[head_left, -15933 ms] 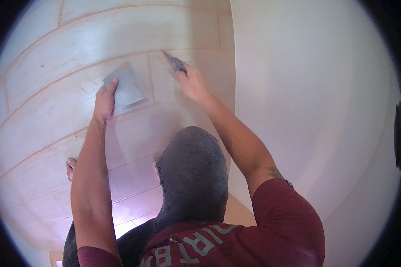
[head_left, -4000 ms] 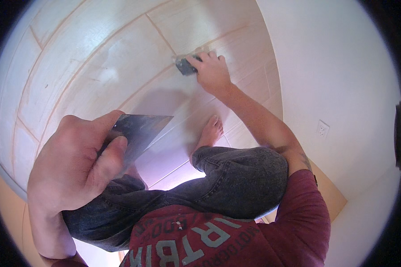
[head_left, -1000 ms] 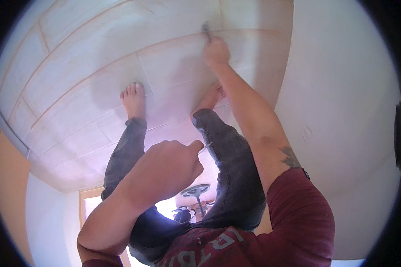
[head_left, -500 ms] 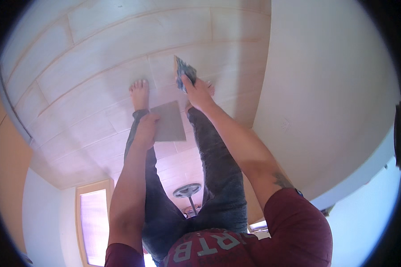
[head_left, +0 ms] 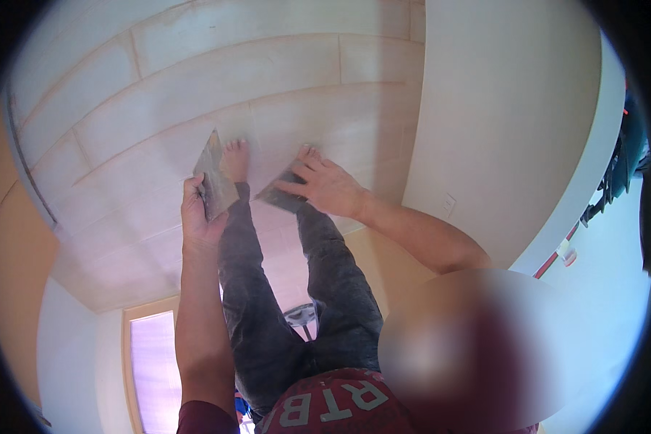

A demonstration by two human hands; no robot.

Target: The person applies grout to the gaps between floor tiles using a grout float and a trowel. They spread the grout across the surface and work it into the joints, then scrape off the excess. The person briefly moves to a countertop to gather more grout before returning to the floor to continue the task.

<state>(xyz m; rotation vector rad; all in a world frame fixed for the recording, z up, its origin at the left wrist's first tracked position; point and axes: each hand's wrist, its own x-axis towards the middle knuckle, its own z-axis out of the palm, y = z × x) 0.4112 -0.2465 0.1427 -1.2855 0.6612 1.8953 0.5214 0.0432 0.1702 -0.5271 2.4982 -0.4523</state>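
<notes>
My left hand (head_left: 199, 215) grips a wide grey flat blade (head_left: 215, 175), held upright with its face turned to the right. My right hand (head_left: 327, 186) holds a smaller dark putty knife (head_left: 279, 195), fingers spread over its blade, a short way right of the wide blade. The two blades are apart. Both hands are raised in front of a pale panelled surface (head_left: 267, 72) with long seams. Behind the hands are my legs in dark jeans (head_left: 267, 318) and two bare feet (head_left: 234, 159).
A smooth white wall (head_left: 506, 130) fills the right side, with a small wall plate (head_left: 449, 205) low on it. A tall lit opening (head_left: 152, 369) shows at lower left. A round stand-like object (head_left: 301, 316) sits between the legs. Tan wall (head_left: 11, 275) borders the left.
Both hands have drawn back from the panelled surface. The wide blade moved left and turned upright, away from the putty knife. The view has tilted slightly.
</notes>
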